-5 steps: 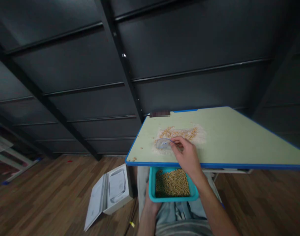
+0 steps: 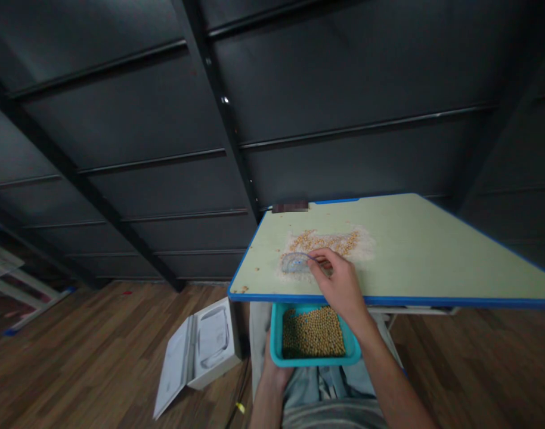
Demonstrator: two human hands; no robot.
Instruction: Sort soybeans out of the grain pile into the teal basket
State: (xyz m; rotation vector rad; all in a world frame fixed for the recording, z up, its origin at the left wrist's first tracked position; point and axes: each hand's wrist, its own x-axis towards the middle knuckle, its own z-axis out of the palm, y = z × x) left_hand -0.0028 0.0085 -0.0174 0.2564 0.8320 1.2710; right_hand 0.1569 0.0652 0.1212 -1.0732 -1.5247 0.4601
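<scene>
1. The clear scoop [image 2: 294, 262] lies on the green bench [image 2: 433, 250], at the near left edge of the spilled grain pile [image 2: 326, 241].
2. Its long axis runs roughly left to right, with the bowl pointing left and the handle towards the right hand [image 2: 339, 283].
3. The right hand pinches the handle with narrow, curled fingers.
4. The left hand [image 2: 272, 374] grips the teal tray [image 2: 276, 339] of beans [image 2: 312, 332] from beneath, just below the bench edge.
5. Compared with 0.2 s ago, the right hand and scoop have edged slightly left and the bowl looks more tilted. The tray has not moved.
</scene>
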